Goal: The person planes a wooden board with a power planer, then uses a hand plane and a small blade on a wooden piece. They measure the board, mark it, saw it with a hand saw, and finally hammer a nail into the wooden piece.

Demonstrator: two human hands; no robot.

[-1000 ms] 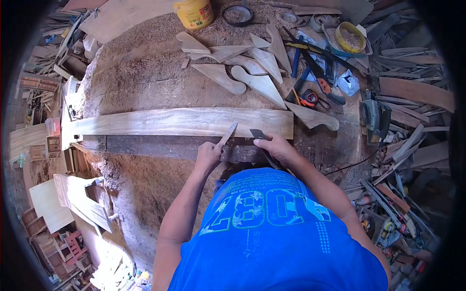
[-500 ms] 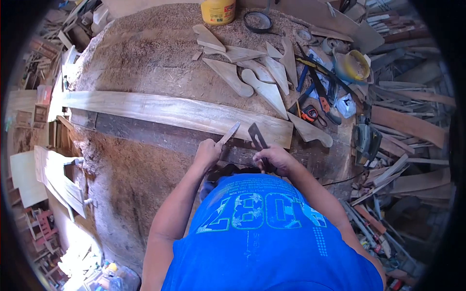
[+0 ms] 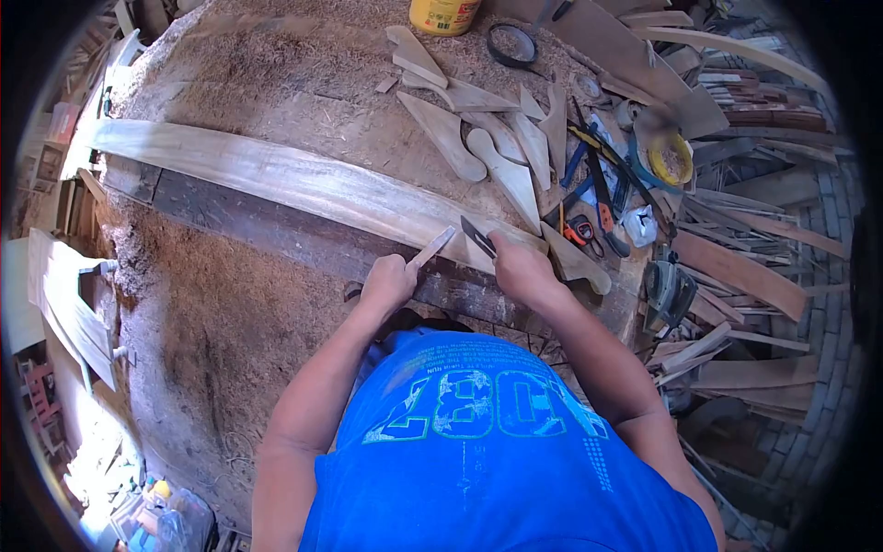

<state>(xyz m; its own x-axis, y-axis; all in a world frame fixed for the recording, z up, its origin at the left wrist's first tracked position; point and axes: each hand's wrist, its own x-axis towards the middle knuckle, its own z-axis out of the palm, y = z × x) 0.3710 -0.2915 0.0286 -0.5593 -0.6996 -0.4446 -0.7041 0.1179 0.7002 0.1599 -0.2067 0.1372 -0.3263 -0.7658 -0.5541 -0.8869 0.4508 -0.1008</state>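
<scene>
Leaning over the sawdust-covered worktop (image 3: 276, 83), the person in a blue shirt (image 3: 497, 442) has both hands at the near edge of a long pale plank (image 3: 276, 175). The left hand (image 3: 388, 281) has its fingers wrapped tight round a thin wooden stick (image 3: 432, 247), which points toward one o'clock and meets the plank's edge. Just beside it, at three o'clock, the right hand (image 3: 520, 267) grips a dark flat blade (image 3: 477, 235), fingers closed on it, its tip lying toward ten o'clock against the same edge. The plank runs from the hands off toward ten o'clock. Farther out, at twelve o'clock, lie curved wooden cutouts (image 3: 478, 138); a tape measure (image 3: 582, 228) sits at two o'clock, and a yellow tub (image 3: 445, 15) stands at the far rim.
</scene>
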